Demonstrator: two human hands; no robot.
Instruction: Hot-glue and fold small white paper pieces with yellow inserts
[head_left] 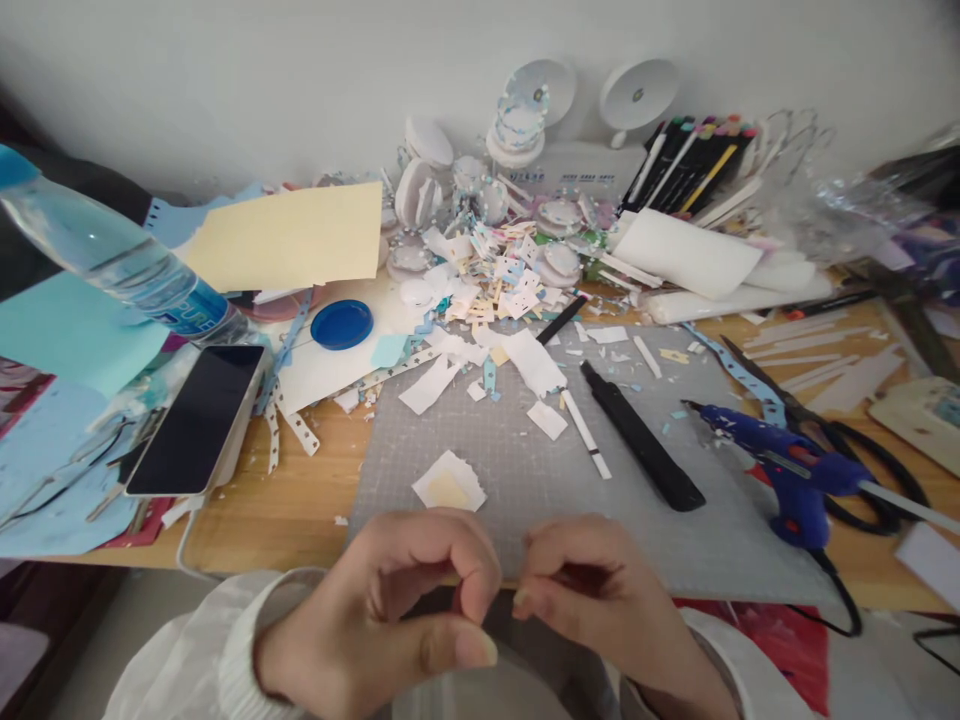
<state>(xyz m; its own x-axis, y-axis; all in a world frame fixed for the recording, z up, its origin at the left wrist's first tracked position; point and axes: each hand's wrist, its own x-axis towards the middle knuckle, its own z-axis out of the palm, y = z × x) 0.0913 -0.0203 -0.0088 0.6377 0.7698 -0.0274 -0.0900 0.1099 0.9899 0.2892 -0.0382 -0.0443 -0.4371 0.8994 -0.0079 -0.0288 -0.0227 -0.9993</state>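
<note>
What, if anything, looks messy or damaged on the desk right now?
Paper scraps spill untidily over the far part of the gray cutting mat. Just beyond the left hand, a white paper piece has ragged edges, as if torn.

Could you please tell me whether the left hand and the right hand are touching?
Apart. The head view shows a narrow gap between the left hand and the right hand, with the grey mat visible through it.

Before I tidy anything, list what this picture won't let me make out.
Head view, hidden: whether the left hand or right hand pinches something tiny; their own fingers cover it.
Head view, cut off: far end of the glue stick, by the right edge.
Head view, too blurred: print on the white box.
</note>
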